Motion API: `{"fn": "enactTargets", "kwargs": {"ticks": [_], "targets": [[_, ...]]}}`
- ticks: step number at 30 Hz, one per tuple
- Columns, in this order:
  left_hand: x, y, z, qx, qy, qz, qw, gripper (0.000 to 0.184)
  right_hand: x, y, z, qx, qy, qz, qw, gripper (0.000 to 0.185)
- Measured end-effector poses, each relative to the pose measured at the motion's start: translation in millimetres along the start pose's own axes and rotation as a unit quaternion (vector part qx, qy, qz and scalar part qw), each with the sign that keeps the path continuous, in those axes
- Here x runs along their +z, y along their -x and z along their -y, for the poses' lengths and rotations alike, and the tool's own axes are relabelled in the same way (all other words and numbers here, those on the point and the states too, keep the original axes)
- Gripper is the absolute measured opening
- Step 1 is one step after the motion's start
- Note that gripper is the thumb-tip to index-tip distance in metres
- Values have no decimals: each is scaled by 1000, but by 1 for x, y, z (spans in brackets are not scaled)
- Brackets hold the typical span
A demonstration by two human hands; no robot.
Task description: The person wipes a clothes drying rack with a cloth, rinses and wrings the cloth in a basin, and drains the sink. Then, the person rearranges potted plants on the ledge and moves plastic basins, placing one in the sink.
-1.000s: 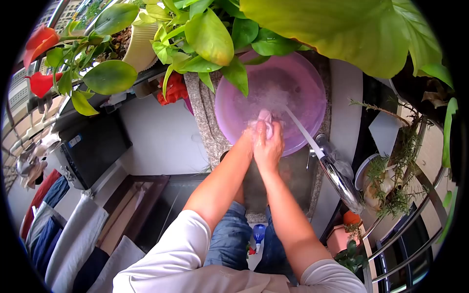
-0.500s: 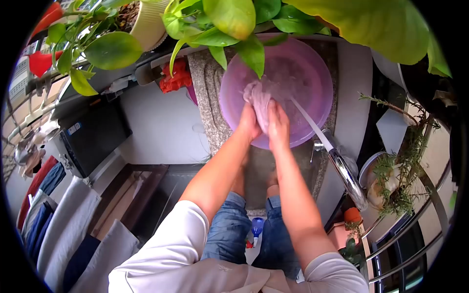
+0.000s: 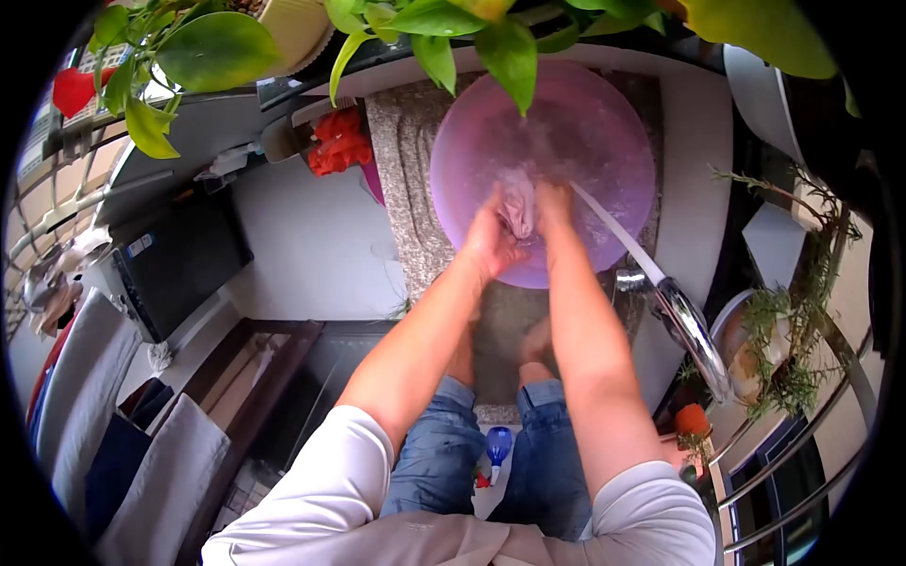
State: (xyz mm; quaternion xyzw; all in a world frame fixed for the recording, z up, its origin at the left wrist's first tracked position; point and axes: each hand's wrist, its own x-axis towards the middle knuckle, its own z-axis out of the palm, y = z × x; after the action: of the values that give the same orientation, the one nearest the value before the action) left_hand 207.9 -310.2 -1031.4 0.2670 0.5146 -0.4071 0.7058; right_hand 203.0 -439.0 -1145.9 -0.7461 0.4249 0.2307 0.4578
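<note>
A wet, pale pink cloth (image 3: 517, 206) is bunched up in the purple plastic basin (image 3: 447, 203), partly in the water. My left hand (image 3: 491, 238) holds its left side, with the thumb stretched out toward the basin's near edge. On the other side, my right hand (image 3: 555, 205) is closed against the cloth, its fingertips hidden in the splashing water. From the chrome tap (image 3: 694, 330) at the right, a stream of water (image 3: 609, 224) runs into the basin close to my right hand.
Beneath the basin is a speckled stone washing slab (image 3: 396, 141). Leafy plants (image 3: 444, 42) overhang the far side. A red cloth (image 3: 340, 143) hangs at the left. Grey cloths (image 3: 170, 481) hang lower left, and metal railings (image 3: 793, 443) run along the right.
The cloth, stretched upward between both hands before, is now bunched lower in the basin. My right hand has moved forward and slightly right, its fingers curled now. The view has shifted a little.
</note>
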Motion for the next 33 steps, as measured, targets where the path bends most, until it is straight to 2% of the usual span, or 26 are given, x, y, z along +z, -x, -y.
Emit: {"fn": "enactTargets", "kwargs": {"ticks": [1, 2, 3, 4, 5, 6, 8, 9, 10, 11, 13, 14, 16, 17, 18, 20, 21, 22, 23, 24, 25, 26, 29, 31, 33], "targets": [[1, -6, -1, 18, 34, 34, 999, 49, 2, 23, 10, 22, -179, 20, 983, 43], [-4, -17, -1, 37, 69, 68, 995, 52, 2, 48, 21, 41, -352, 43, 934, 51], [-11, -30, 0, 56, 104, 99, 988, 55, -5, 79, 29, -36, -336, 55, 940, 51], [-16, -47, 1, 66, 142, 135, 978, 56, -21, 121, 53, -48, -347, 86, 932, 46], [-39, -68, 3, 10, 188, 300, 935, 46, -16, 139, 43, -146, -276, 39, 949, 42], [-55, -81, 9, -27, 159, 432, 888, 40, -37, 173, 71, -188, -69, -29, 979, 35], [-50, -66, 15, -7, 85, 416, 905, 35, -45, 172, 78, -177, -26, -52, 983, 28], [-30, -31, 23, 50, 43, 263, 963, 35, -47, 150, 71, -163, 5, -53, 985, 28], [-22, -8, 28, 104, -2, 100, 990, 37, -44, 121, 61, -212, 119, -63, 968, 28], [-27, -4, 27, 87, -32, 100, 991, 38, -40, 85, 47, -257, 232, -71, 935, 29], [-36, 0, 23, 51, -94, 105, 989, 41, -38, 14, 12, -298, 275, -89, 910, 47], [-21, 22, 27, 96, -187, 71, 975, 51, -37, 7, 18, -240, 275, -127, 922, 48], [-8, 32, 13, 41, -151, 41, 987, 63, -33, 9, 34, -121, 274, -195, 934, 55], [-5, 30, 9, 11, -131, 26, 991, 70, -21, 15, 28, -75, 74, -129, 986, 62], [-8, 14, 11, 16, -91, -32, 995, 84, -7, 26, 20, -23, -128, -61, 990, 70], [-4, 7, 2, -1, -3, 33, 999, 84, 2, 63, 36, -18, -262, -13, 965, 76], [-6, 3, -3, -10, 42, 62, 997, 83, -4, 105, 47, -56, -196, -28, 979, 73], [-34, -35, 3, -46, 177, 179, 967, 79, -11, 138, 51, -111, -124, -19, 986, 67], [-40, -38, 9, 5, 139, 199, 970, 71, -16, 166, 53, -165, -52, -9, 985, 60], [-43, -36, 15, 54, 99, 219, 969, 63, -19, 190, 54, -263, -23, -32, 964, 54], [-27, -27, 12, 55, 83, 184, 978, 47, -23, 204, 57, -358, 5, -57, 932, 49], [-10, -17, 9, 54, 67, 149, 985, 31, -29, 206, 63, -355, 75, -62, 930, 45], [-27, -9, 27, 73, 111, 177, 975, 26, -32, 135, 53, -255, 93, -21, 962, 45], [-34, -13, 18, 67, 4, 83, 994, 35, -37, 84, 42, -305, 234, -56, 921, 50], [-27, 12, 3, 47, -120, 27, 991, 45, -47, 37, 31, -349, 279, -194, 873, 55]]}}
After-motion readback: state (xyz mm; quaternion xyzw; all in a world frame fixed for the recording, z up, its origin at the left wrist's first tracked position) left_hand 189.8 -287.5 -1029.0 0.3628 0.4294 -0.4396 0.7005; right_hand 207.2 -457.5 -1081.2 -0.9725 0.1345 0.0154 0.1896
